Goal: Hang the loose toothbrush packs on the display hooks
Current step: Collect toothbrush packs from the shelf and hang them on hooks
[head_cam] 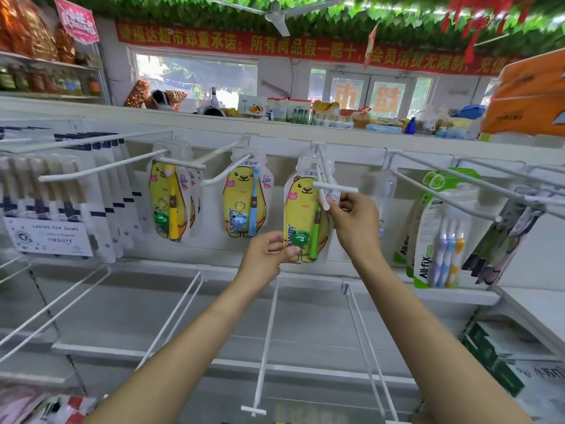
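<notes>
A yellow bear toothbrush pack point(305, 218) with a green brush and a green frog toy is threaded by its top hole onto a white display hook point(324, 186). The pack's lower left edge is pinched between the thumb and curled fingers of the left hand point(269, 254). The hook's front end is grasped by the fingertips of the right hand point(351, 218), just right of the pack. Left of this hook, a pack with a blue brush point(246, 203) and a pack with a yellow brush point(171, 203) are hung on neighbouring hooks. Right of it, green-edged packs of three brushes point(440, 240) are hung.
</notes>
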